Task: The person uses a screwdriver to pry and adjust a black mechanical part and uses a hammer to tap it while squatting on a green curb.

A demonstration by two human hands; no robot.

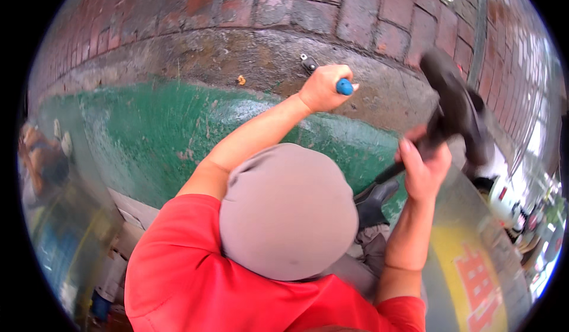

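Note:
My left hand (325, 89) is closed in a fist above the grey concrete strip. Out of it pokes the rounded end of a blue-ended tool (344, 86); its shaft is hidden, so I cannot tell its kind. Just beyond that fist lies a small dark metal piece (309, 63) with a silvery tip. Off to the right, my right hand (425, 163) grips a hammer (453, 95) close under its large dark head, which is raised and smeared by motion. The hammer's handle slants down-left below the hand, toward a dark boot (379, 203).
A green-painted surface (148, 133) runs beneath my arms, bordered by concrete (207, 56) and wet red brick paving (284, 3). A grey cap (290, 213) covers the middle of the view. Shiny panels stand at left and lower right; assorted goods fill the far right.

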